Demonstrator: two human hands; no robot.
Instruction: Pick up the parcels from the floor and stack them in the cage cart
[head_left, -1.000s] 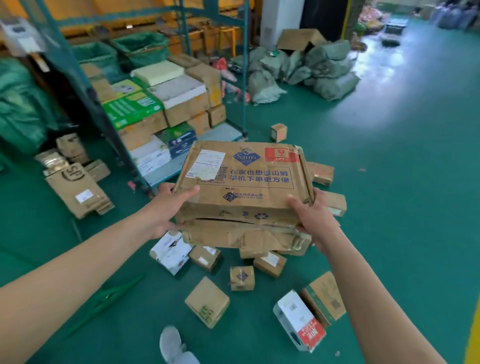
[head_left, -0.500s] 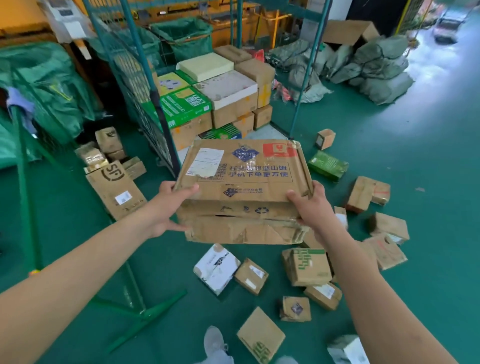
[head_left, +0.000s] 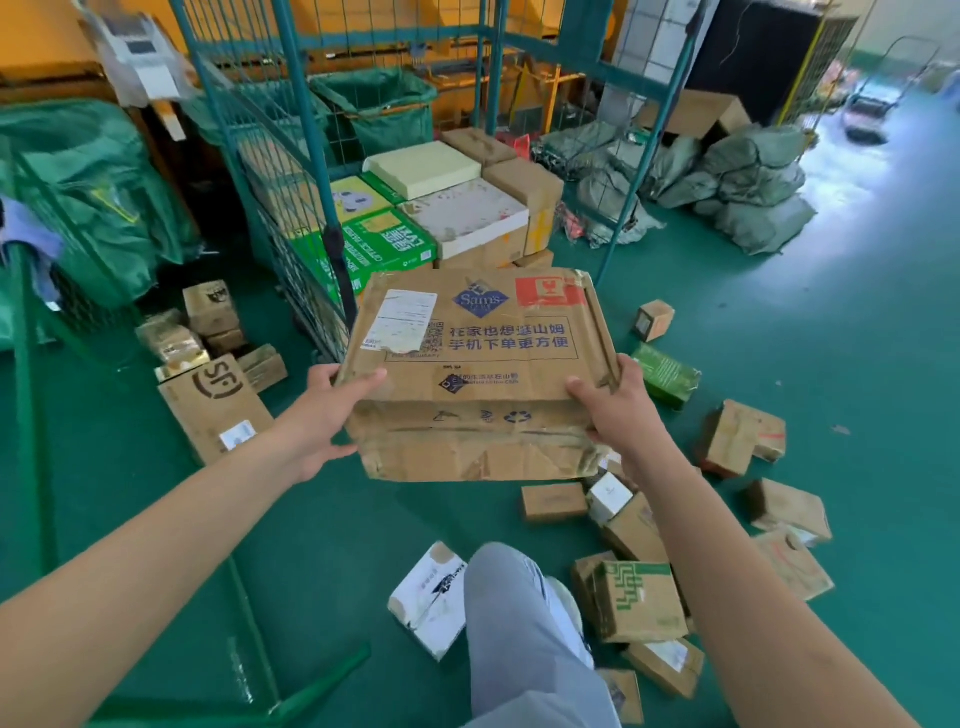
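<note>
The green wire cage cart (head_left: 291, 171) holds stacked boxes. Left hand (head_left: 324, 410) and right hand (head_left: 615, 410) grip the flat, creased brown cardboard parcel (head_left: 480, 374) before its open side, above bare floor.

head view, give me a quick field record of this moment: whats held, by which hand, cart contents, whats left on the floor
held item: large worn cardboard box, off the floor
left hand: grips the box's left edge, thumb on top
right hand: grips the box's right edge
cage cart: ahead, already holds stacked parcels, among them a green box and a pale yellow box
floor: many small parcels scattered to the right and near the person's leg; an SF-marked box on the left
task status: box not yet in cart
</note>
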